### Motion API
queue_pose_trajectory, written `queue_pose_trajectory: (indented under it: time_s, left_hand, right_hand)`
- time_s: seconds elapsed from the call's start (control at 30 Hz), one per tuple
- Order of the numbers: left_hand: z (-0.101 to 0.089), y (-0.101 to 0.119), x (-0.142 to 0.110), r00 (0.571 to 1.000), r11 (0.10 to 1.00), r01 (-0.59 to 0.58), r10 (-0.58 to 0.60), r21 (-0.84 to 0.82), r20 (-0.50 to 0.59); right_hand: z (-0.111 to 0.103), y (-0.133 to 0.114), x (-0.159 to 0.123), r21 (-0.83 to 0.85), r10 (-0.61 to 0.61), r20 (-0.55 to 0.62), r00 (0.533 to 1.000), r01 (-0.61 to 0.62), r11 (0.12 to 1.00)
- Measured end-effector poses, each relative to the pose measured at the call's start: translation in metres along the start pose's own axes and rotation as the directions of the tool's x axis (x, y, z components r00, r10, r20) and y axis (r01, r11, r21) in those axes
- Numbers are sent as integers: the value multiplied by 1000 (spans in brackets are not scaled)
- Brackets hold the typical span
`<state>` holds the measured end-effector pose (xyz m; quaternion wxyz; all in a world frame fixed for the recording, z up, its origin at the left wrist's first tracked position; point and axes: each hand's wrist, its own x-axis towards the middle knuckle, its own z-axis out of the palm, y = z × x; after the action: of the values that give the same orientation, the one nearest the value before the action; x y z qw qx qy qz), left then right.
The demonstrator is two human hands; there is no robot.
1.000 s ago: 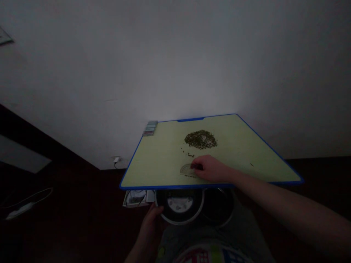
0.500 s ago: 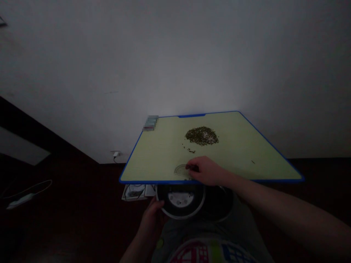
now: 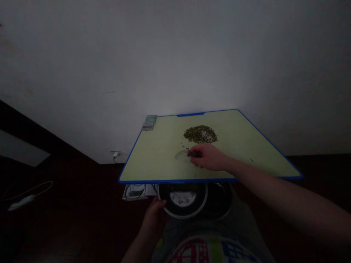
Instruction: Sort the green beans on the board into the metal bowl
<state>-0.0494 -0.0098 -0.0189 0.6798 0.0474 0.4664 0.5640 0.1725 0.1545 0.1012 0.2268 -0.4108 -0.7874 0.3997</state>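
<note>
My right hand [image 3: 207, 157] is closed on a clear, curved protractor [image 3: 180, 155], just over the pale green tabletop [image 3: 156, 157]. Beyond its fingertips lies a flat pile of small greenish-brown beans [image 3: 199, 133], with whitish bits showing in its right part. A few stray beans lie between pile and hand. Below the table's near edge, my left hand [image 3: 156, 215] grips the rim of a round bowl [image 3: 183, 215], thumb over the edge. The bowl is dark inside with a pale patch at its bottom; the table edge hides its far side.
A second dark, round container [image 3: 219, 202] sits right of the bowl, above my lap. A blurred stack [image 3: 149, 122] occupies the table's back left corner. A small dark sliver [image 3: 251, 159] lies at right. A white box with cables [image 3: 134, 191] is under the table.
My right hand has moved with the protractor from the table's near edge away from me, close to the pile. My left hand still holds the bowl at the edge.
</note>
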Motion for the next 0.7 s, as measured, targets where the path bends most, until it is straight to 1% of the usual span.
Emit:
queue_pose_trajectory:
  time_s: [0.07,0.13,0.23,0.27,0.37,0.47,0.6,0.7]
  left_hand:
    - [0,0,0,1000,1000,-12,12,7,-3]
    - [-1,0,1,1000,1000,-20,20,5,-6]
    - [-1,0,2,1000,1000,-29,29,3,9]
    - [-1,0,2,999,1000,-30,30,4,15]
    - [0,2,0,1000,1000,-27,27,15,7]
    - [2,3,-2,1000,999,-22,22,26,2]
    - [5,4,-3,999,999,-36,36,25,6]
    - [6,4,-3,999,999,-35,34,23,11]
  right_hand:
    - [-12,3,-1,44,52,-16,999,-51,998]
    - [-21,7,-5,38,76,-28,997,-75,996]
    - [-27,16,-17,-88,56,-74,996,-63,994]
    - [-28,19,-21,-132,48,-71,996,-57,990]
    - [-24,28,-35,-210,52,-22,998,-55,976]
    - [-16,30,-43,-211,47,23,999,-41,977]
    - [-3,22,-45,-199,10,50,999,0,980]
    - [4,14,-43,-223,-34,70,997,49,974]
